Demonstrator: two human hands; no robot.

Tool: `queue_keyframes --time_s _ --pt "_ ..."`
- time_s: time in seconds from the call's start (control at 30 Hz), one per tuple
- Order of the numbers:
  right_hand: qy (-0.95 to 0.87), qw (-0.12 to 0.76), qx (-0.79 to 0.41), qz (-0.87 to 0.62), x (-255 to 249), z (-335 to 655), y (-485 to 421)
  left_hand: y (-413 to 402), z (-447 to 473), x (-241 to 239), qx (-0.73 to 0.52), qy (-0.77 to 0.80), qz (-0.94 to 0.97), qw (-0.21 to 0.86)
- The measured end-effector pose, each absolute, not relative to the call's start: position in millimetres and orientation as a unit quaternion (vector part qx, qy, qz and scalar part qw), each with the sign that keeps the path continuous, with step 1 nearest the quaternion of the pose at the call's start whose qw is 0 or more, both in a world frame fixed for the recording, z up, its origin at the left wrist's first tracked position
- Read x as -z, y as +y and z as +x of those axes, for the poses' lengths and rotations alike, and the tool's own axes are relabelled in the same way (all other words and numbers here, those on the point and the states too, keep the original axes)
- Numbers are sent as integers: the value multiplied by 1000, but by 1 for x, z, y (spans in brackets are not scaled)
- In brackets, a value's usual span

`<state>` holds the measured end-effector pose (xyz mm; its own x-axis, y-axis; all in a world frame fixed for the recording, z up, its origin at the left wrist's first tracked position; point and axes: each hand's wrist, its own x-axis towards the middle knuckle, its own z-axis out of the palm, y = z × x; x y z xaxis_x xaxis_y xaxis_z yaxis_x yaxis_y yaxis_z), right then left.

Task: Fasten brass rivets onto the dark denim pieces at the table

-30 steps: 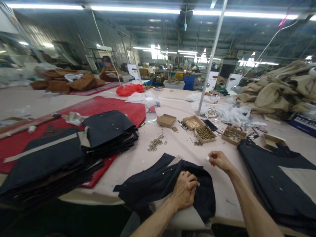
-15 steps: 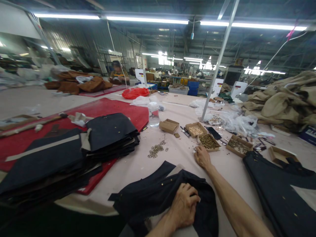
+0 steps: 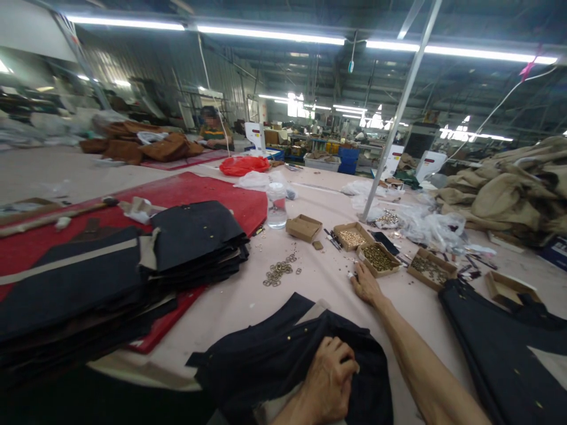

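My left hand [image 3: 331, 373] is closed on a fold of dark navy fabric [image 3: 252, 354], a sewn piece with a beige strip and small brass studs, lying at the table's front. Past it, my right hand [image 3: 367, 285] reaches to the tabletop just in front of a small cardboard box of brass studs [image 3: 378, 258]. The fingers are drawn together at the table surface, among a few loose small metal bits. Whatever is between them is too small to make out. A loose pile of metal rings [image 3: 278, 271] lies left of the right hand.
Other cardboard boxes hold pale studs [image 3: 352, 237] and darker metal parts [image 3: 429, 270]. A stack of dark fabric pieces [image 3: 195, 236] lies on a red board [image 3: 208, 189] at left. A clear plastic jar [image 3: 276, 206], a metal pole [image 3: 394, 130] and another dark piece [image 3: 491, 336] stand or lie around.
The view has shifted slightly. My right hand stays near the stud box, its fingers shifted a little at the tabletop. My left hand keeps its hold on the fabric.
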<state>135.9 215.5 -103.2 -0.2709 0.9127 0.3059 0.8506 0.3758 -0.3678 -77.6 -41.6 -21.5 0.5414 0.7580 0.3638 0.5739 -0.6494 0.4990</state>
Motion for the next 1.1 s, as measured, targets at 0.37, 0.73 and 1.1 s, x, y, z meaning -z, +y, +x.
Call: queue_keyframes --time_s 0.37,0.73,1.1 --pt "-847 287 -107 -434 100 133 217 -41 -80 26 -287 379 866 153" --pt "-885 314 -146 -311 89 112 217 -42 -77 24 -283 389 864 152" --pt "-888 311 -168 -295 79 151 138 -42 -75 19 -294 396 856 155"
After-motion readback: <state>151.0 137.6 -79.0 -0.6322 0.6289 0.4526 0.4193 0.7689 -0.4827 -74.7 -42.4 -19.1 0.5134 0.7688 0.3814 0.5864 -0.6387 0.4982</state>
